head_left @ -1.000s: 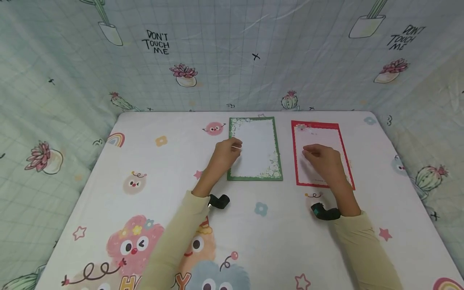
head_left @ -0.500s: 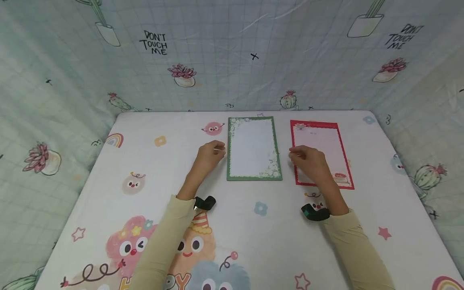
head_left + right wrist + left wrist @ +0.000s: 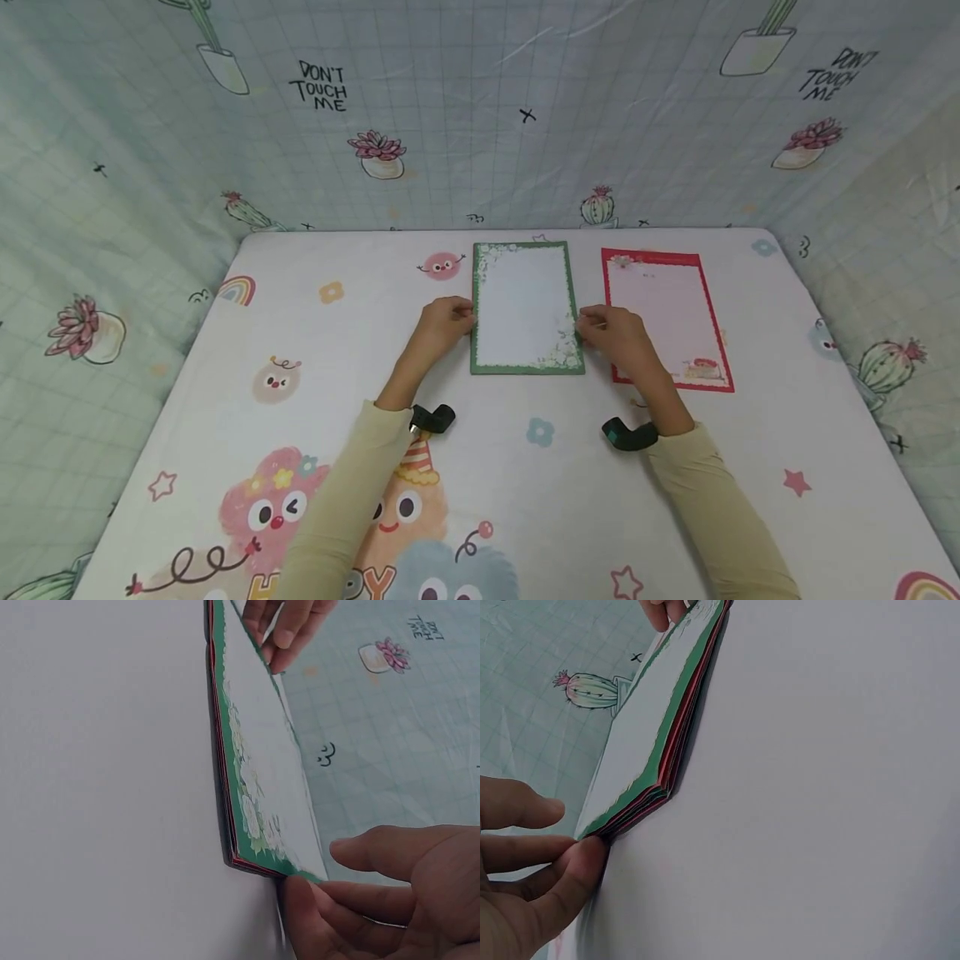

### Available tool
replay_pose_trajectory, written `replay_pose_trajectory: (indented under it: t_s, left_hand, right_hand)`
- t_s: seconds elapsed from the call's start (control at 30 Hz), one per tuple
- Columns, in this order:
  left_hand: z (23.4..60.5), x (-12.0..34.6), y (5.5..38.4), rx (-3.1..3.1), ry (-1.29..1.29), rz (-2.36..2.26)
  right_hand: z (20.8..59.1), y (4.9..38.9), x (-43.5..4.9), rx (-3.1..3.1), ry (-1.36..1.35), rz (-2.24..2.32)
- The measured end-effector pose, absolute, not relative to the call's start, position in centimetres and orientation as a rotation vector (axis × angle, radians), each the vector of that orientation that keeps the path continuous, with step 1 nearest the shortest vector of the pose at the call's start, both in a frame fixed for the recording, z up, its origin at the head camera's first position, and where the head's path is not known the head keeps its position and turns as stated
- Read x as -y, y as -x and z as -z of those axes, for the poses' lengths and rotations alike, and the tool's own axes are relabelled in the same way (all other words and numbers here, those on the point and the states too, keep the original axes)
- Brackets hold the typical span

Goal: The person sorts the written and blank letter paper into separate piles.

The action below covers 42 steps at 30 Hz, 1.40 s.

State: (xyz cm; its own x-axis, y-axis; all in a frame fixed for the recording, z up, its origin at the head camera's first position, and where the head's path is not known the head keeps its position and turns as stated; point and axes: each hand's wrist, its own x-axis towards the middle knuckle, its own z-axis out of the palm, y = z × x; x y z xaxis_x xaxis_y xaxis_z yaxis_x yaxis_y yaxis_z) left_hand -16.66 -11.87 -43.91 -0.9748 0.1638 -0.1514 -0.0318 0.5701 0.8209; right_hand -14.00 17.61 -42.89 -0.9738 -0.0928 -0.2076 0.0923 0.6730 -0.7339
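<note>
A thin stack of decorated paper sheets [image 3: 525, 308], its top sheet white with a green floral border, lies flat on the table. Red and green edges of further sheets show beneath it in the wrist views. My left hand [image 3: 446, 325] is at the stack's left edge, thumb and fingertips closing on it in the left wrist view. On the opposite edge my right hand [image 3: 618, 333] does the same, with one finger [image 3: 375, 847] raised clear of the paper. The right hand also overlaps a red-bordered sheet [image 3: 667, 308] in the head view, hiding part of its left side.
A white table cover [image 3: 360, 333] printed with cartoon figures, stars and flowers spreads under everything. Green-grey curtains [image 3: 450, 100] with cactus prints hang at the back and both sides. A small black device [image 3: 630, 434] is strapped to each wrist.
My left hand withdrew leftward off the green-bordered stack, then came back to its left edge. My right hand moved left from over the red-bordered sheet to the stack's right edge. The papers stay put.
</note>
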Motion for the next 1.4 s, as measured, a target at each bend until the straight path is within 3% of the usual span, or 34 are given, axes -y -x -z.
replay_pose_trajectory:
  t_s: [0.63, 1.4]
  left_hand:
    - [43.8, 10.4, 16.6, -2.435, 0.018, -1.664]
    - [44.3, 11.0, 16.7, -2.423, 0.089, -1.717]
  right_hand:
    - [43.0, 14.5, -16.9, -2.704, -0.02, 1.292]
    - [43.6, 14.7, -17.5, -2.725, -0.021, 1.329]
